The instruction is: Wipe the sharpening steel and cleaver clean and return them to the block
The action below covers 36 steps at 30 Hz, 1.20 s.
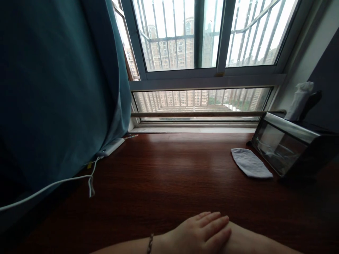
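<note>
My left hand [202,231] lies across my right forearm near the wrist, at the bottom edge of the head view. Its fingers are stretched out and lie flat, side by side, and no object shows in it. A dark braided bracelet [150,243] circles the left wrist. My right forearm [249,238] comes in from the lower right. The right hand itself is hidden beneath the left one. Both arms rest at the near side of a dark red-brown wooden tabletop [169,176]. Nearest to the hands is a folded light grey cloth [250,163], apart from them.
A black box with a clear front [280,144] stands at the right, a white wrapped item [299,100] rising behind it. A blue curtain [58,88] hangs at the left. Beside it lie a white power strip [111,147] and a white cable [53,185]. A barred window [182,84] fills the back.
</note>
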{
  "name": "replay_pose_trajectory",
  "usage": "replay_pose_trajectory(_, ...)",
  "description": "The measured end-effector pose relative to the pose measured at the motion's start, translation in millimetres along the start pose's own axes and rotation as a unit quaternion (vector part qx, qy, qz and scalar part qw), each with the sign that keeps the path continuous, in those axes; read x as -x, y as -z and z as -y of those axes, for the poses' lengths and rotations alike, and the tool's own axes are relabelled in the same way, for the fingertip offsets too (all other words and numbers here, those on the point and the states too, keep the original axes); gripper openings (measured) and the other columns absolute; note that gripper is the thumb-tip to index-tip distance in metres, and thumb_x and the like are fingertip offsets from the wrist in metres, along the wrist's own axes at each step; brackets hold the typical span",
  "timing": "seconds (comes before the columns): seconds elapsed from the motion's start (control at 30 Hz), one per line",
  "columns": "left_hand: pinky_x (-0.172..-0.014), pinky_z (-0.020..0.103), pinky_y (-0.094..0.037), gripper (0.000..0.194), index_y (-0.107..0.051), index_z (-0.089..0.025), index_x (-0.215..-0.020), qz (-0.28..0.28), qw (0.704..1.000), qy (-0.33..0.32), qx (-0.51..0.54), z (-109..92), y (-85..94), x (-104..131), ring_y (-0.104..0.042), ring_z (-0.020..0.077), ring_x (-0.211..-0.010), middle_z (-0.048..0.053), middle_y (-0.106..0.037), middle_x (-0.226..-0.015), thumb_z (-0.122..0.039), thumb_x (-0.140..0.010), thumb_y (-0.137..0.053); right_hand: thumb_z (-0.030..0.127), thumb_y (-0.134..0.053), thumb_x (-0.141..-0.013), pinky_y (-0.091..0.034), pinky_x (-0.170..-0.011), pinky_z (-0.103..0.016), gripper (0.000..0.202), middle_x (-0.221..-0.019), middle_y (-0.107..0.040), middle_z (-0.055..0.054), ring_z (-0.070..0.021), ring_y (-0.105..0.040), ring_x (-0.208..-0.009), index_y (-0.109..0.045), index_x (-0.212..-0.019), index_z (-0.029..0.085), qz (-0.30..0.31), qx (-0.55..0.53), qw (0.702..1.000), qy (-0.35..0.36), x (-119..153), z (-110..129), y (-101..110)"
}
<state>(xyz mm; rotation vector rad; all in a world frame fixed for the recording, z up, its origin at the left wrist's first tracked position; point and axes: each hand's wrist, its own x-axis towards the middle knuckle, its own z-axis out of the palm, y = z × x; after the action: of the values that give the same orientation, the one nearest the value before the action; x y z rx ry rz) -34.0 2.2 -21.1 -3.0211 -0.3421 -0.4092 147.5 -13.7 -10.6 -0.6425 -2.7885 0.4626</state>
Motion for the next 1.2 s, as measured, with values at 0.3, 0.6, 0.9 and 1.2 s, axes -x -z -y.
replay_pose_trajectory(0.3, -0.103, 0.044, -0.038, 0.063, -0.033, -0.012, -0.138, 0.061, 0.994, 0.079, 0.045, 4.5, 7.8, 0.5, -0.032, 0.0312, -0.132, 0.016, -0.038, -0.141, -0.052, -0.09, -0.037, 0.027, -0.042, -0.089, -0.033, -0.105, -0.045, 0.043, -0.137, -0.044, -0.011, -0.0254, -0.036, -0.13, -0.047, -0.13, 0.015, -0.12, 0.187, 0.956, -0.194, 25.2, -100.5, 96.3)
replay_pose_trajectory(0.6, -0.098, 0.046, -0.042, 0.059, -0.041, -0.012, -0.134, 0.075, 0.995, 0.064, 0.026, 9.2, 4.7, -2.8, -0.038, 0.0344, -0.128, 0.017, -0.041, -0.138, -0.052, -0.09, -0.035, 0.043, -0.031, -0.093, -0.026, -0.105, -0.052, 0.056, -0.147, -0.029, -0.01, -0.0289, -0.024, -0.135, -0.035, -0.139, 0.011, -0.166, 0.289, 0.837, -0.434, 57.5, -206.9, 46.3)
replay_pose_trajectory(0.9, -0.097, 0.046, -0.044, 0.06, -0.042, -0.012, -0.133, 0.075, 0.995, 0.066, 0.027, 9.3, 8.2, -4.7, -0.039, 0.0342, -0.127, 0.017, -0.042, -0.137, -0.054, -0.091, -0.033, 0.053, -0.023, -0.091, -0.024, -0.105, -0.05, 0.064, -0.148, -0.026, -0.007, -0.0279, -0.024, -0.135, -0.032, -0.141, 0.014, -0.059, 0.222, 0.838, -0.495, 59.7, -215.7, 35.2)
replay_pose_trajectory(1.2, -0.101, 0.048, -0.038, 0.057, -0.038, -0.013, -0.135, 0.09, 0.988, 0.094, 0.088, 6.6, 14.9, -5.6, -0.032, 0.0339, -0.131, 0.018, -0.037, -0.141, -0.048, -0.09, -0.039, 0.058, -0.022, -0.089, -0.031, -0.098, -0.053, 0.07, -0.147, -0.028, -0.013, -0.0363, -0.028, -0.13, -0.035, -0.14, 0.012, -0.02, 0.146, 0.863, -0.483, 24.9, -153.9, 37.2)
